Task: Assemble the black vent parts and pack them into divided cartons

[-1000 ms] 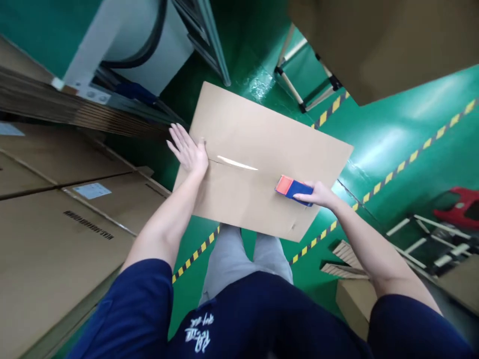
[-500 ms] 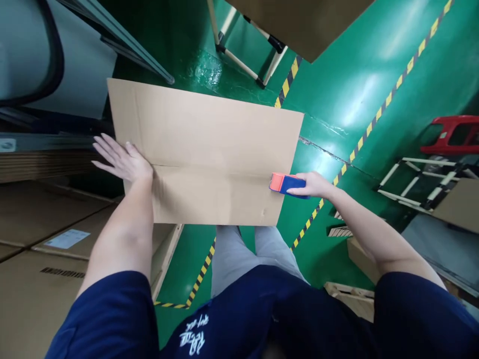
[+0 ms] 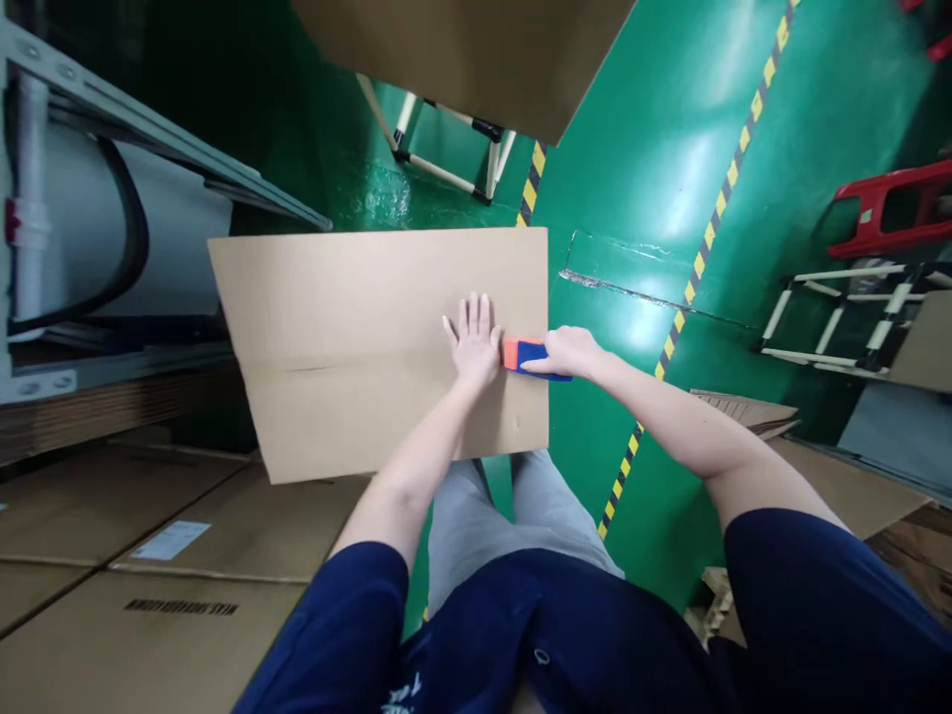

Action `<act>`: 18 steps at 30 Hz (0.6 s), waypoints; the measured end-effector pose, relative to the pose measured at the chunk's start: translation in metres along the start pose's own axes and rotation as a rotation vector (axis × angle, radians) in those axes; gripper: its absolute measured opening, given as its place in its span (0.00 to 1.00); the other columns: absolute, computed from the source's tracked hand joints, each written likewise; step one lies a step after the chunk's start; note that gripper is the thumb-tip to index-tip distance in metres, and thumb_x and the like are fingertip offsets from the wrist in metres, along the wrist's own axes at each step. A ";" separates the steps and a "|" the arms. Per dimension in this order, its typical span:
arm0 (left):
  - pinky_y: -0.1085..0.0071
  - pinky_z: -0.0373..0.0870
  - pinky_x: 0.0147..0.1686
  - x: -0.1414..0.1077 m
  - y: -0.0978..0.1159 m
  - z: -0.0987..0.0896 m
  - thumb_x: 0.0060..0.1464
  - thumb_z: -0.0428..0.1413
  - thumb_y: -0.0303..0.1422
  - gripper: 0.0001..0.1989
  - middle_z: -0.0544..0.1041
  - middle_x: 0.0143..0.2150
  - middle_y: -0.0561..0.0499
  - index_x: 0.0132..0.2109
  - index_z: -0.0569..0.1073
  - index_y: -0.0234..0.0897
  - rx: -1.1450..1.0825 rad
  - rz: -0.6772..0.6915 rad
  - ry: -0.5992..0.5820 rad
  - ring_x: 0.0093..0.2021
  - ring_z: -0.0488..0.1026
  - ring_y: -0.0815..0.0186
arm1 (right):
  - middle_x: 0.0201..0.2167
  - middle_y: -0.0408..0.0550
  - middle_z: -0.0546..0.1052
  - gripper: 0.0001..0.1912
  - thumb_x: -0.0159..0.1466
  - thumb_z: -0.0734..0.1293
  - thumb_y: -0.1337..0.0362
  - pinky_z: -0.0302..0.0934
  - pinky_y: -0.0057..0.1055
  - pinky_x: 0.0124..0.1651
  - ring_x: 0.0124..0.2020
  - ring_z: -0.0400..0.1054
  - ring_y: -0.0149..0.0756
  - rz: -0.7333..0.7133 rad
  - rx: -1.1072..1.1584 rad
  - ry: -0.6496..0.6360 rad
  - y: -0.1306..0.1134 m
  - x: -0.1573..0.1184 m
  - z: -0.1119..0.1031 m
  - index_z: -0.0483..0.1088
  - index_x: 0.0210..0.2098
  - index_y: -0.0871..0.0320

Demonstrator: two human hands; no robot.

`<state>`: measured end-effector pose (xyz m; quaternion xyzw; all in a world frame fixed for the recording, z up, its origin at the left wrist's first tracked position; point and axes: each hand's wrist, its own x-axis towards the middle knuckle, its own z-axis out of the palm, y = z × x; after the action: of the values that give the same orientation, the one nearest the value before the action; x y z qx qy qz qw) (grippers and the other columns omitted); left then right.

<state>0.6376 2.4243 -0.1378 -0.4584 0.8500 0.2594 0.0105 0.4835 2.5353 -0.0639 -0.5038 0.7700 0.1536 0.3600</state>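
Note:
In front of my legs is a large brown cardboard box [image 3: 357,297], its flat top facing up and a seam running lengthwise across the middle. My left hand [image 3: 474,347] lies flat on this top, right of centre, with its fingers spread. Wrapped in my right hand [image 3: 571,353] is a blue and orange tape dispenser [image 3: 532,358]. Its orange end sits over the seam, close beside my left thumb, and its rear reaches past the box's right edge. Whether the dispenser touches the cardboard, I cannot tell.
Large cartons [image 3: 245,526] lie at lower left, below a metal rack [image 3: 149,124] with flat cardboard. Another cardboard piece [image 3: 476,59] rests over a white tube frame [image 3: 446,177] ahead. On the right are a red plastic stool [image 3: 889,208] and another tube frame [image 3: 833,317].
My left hand has moved right from the box's left edge to beside the tape dispenser. My right hand and the dispenser have shifted slightly left in view, which has also turned.

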 end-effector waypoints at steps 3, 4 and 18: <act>0.48 0.20 0.74 0.005 0.025 0.036 0.70 0.42 0.40 0.32 0.45 0.79 0.48 0.77 0.52 0.42 0.007 0.046 0.054 0.79 0.36 0.57 | 0.44 0.65 0.81 0.34 0.66 0.65 0.37 0.67 0.35 0.43 0.47 0.77 0.54 -0.059 0.049 -0.002 0.011 0.002 0.001 0.80 0.47 0.64; 0.47 0.20 0.73 0.007 0.024 0.039 0.70 0.43 0.41 0.32 0.45 0.79 0.47 0.77 0.51 0.41 0.012 0.047 0.069 0.79 0.35 0.56 | 0.44 0.64 0.82 0.34 0.66 0.65 0.37 0.67 0.35 0.42 0.47 0.77 0.53 -0.077 0.059 0.000 0.022 0.002 0.003 0.80 0.47 0.63; 0.56 0.48 0.74 0.015 0.029 0.046 0.70 0.45 0.43 0.27 0.70 0.67 0.39 0.67 0.71 0.35 0.233 0.978 -0.550 0.71 0.64 0.55 | 0.44 0.64 0.81 0.28 0.65 0.70 0.42 0.66 0.36 0.45 0.47 0.77 0.51 0.049 0.225 0.036 0.165 0.028 0.079 0.80 0.47 0.62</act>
<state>0.5960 2.4465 -0.1689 0.0770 0.9522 0.2483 0.1606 0.3621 2.6373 -0.1591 -0.4441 0.8008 0.0658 0.3964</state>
